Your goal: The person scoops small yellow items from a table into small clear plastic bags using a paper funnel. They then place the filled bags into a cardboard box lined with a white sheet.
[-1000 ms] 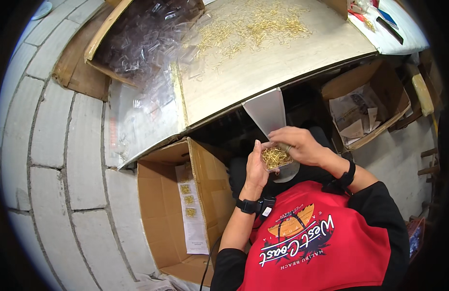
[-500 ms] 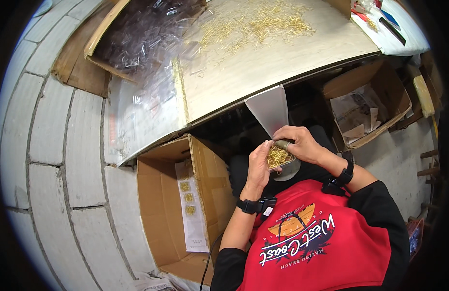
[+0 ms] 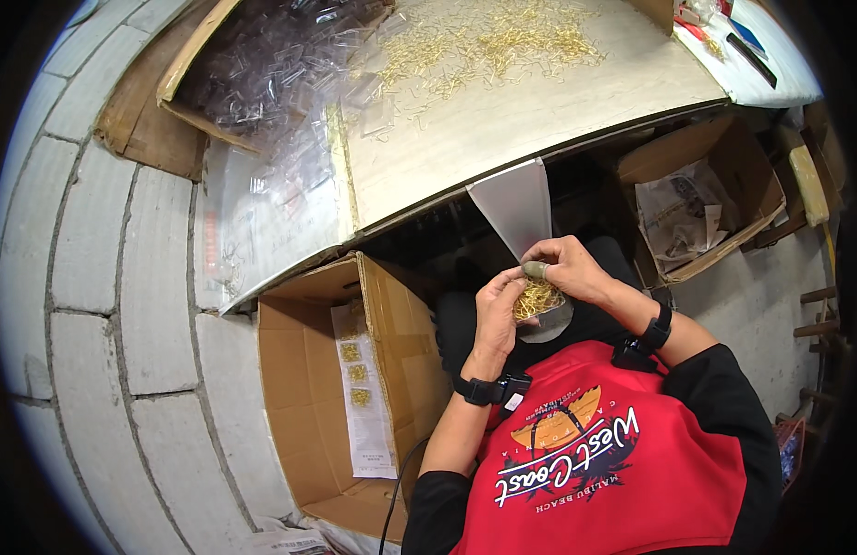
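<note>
Above my lap, both hands hold a small clear plastic packet [image 3: 545,328] filled partly with gold-coloured wire hooks [image 3: 537,298]. My left hand [image 3: 496,319] grips its left side, with thumb and fingertips up at the top edge. My right hand [image 3: 576,270] pinches that same edge from the right, a greenish-grey cover [image 3: 534,269] on its thumb. The fingertips of both hands meet there, and whether the packet's mouth is closed cannot be made out. Just beyond the hands, a white chute [image 3: 513,205] slopes down from the table edge.
Many loose gold hooks [image 3: 502,46] lie spread on the table [image 3: 447,157]. Clear empty packets [image 3: 271,83] heap in a carton at the far left. An open cardboard box [image 3: 308,416] at my left holds a paper strip with small packets. Another box [image 3: 706,199] stands right.
The packet has tilted, so more of its clear lower part shows. My left fingertips have moved in along the top edge toward the right thumb.
</note>
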Available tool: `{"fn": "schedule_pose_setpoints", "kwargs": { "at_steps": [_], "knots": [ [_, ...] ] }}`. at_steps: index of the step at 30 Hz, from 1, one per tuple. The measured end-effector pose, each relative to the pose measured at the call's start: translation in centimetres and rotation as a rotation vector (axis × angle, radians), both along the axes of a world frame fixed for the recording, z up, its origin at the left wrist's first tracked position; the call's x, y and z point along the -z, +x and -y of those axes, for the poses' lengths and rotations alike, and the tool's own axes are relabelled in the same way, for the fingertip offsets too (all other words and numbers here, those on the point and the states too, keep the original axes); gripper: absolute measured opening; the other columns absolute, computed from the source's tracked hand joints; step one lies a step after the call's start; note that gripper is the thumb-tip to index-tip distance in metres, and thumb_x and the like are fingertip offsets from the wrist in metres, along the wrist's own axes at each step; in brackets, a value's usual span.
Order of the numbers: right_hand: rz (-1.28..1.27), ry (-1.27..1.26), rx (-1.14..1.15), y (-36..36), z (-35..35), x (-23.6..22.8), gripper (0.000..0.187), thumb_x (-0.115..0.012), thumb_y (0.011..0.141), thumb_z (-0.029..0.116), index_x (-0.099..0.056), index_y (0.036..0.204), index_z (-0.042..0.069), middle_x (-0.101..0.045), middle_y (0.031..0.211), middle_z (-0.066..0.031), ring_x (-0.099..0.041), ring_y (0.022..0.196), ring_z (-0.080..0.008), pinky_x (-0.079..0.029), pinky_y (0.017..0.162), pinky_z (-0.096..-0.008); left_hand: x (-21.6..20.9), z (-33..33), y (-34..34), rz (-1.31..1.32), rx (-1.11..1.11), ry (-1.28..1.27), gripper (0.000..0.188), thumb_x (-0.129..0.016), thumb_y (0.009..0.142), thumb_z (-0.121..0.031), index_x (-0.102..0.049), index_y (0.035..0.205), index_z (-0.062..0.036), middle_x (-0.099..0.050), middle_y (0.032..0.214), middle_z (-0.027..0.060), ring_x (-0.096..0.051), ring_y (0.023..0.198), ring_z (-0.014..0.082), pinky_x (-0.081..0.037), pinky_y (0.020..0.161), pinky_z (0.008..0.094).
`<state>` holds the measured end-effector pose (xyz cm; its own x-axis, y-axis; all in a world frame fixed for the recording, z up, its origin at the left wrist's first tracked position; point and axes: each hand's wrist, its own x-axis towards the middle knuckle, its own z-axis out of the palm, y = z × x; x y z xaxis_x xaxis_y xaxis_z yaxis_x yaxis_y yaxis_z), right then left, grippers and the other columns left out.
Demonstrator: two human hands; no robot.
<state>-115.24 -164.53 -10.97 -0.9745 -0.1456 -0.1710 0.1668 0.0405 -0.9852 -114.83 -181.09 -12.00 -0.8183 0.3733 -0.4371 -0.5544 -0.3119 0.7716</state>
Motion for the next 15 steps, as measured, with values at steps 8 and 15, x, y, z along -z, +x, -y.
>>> {"fn": "schedule_pose_setpoints", "kwargs": {
  "at_steps": [8, 15],
  "knots": [
    [-0.072, 0.07, 0.046, -0.3, 0.2, 0.5, 0.008, -0.059, 0.083, 0.0, -0.066, 0.084, -0.004, -0.066, 0.084, -0.0071, -0.06, 0.076, -0.011, -0.049, 0.071, -0.025, 0.2, -0.1, 0.1, 0.031, 0.04, -0.006, 0.024, -0.053, 0.091, -0.012, -0.057, 0.109, 0.0041, -0.066, 0.09, 0.0109, -0.067, 0.068, 0.0154, -0.055, 0.044, 0.025],
    [-0.147, -0.039, 0.06, -0.3, -0.1, 0.5, 0.007, -0.061, 0.081, -0.002, -0.067, 0.085, -0.003, -0.061, 0.106, -0.0086, -0.059, 0.088, -0.0119, -0.048, 0.077, -0.0249, 0.7, 0.3, -0.1, 0.002, -0.055, 0.148, 0.031, -0.047, 0.097, -0.023, -0.054, 0.115, 0.0005, -0.065, 0.096, 0.011, -0.068, 0.076, 0.0168, -0.057, 0.049, 0.026]
  ]
}}
